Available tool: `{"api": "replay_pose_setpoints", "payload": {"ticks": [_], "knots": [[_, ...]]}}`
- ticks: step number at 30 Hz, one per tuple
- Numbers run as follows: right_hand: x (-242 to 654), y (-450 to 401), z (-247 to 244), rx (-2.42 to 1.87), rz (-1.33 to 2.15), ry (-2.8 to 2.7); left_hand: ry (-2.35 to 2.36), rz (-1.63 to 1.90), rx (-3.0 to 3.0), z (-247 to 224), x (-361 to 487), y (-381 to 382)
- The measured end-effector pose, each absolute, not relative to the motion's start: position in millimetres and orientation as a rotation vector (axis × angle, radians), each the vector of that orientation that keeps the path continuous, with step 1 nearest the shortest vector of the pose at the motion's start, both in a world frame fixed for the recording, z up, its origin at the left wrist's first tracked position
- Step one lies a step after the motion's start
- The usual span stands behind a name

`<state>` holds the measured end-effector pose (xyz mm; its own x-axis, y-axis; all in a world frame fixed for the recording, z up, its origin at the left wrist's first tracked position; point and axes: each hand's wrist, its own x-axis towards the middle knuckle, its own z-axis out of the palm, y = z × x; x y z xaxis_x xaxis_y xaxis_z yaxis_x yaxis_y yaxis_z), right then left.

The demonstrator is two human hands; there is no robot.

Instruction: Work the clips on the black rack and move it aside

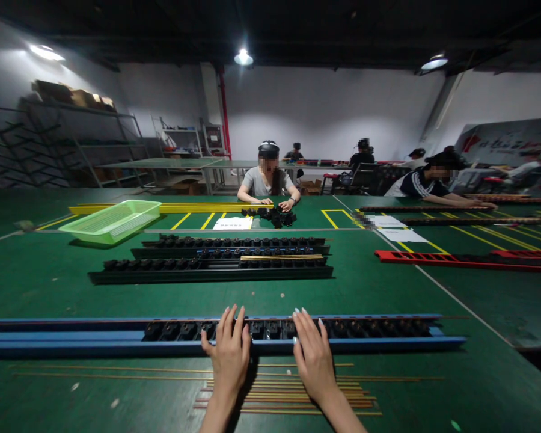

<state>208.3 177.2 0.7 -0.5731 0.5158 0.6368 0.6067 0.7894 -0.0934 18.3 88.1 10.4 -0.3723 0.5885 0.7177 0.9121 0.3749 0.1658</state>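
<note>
A long blue channel [103,346] lies across the green table in front of me. A row of black block-like parts [272,329] sits inside it, from left of centre to near the right end. My left hand [229,349] rests over the channel, fingers spread across the row. To its right, my right hand [313,355] lies over the channel with its fingers stretched out. Neither hand grips anything visible, though the parts under the fingers are hidden. A thin rod [453,317] runs along the channel's far side. Several loose brass-coloured rods [288,397] lie nearer me, partly behind my forearms.
Dark channels [211,275] with black parts and rods lie beyond the blue one. A green basket [112,222], a yellow channel [198,208] and a red channel [433,258] are farther out. Across the table a person [268,177] handles black parts [279,216].
</note>
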Motion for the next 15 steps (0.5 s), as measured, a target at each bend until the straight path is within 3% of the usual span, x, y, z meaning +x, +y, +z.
{"api": "replay_pose_setpoints", "payload": {"ticks": [15], "knots": [[208.6, 179.0, -2.8, -0.822, -0.193, -2.299, -2.087, -0.796, -1.302, 0.7, 12.9, 88.4]]}}
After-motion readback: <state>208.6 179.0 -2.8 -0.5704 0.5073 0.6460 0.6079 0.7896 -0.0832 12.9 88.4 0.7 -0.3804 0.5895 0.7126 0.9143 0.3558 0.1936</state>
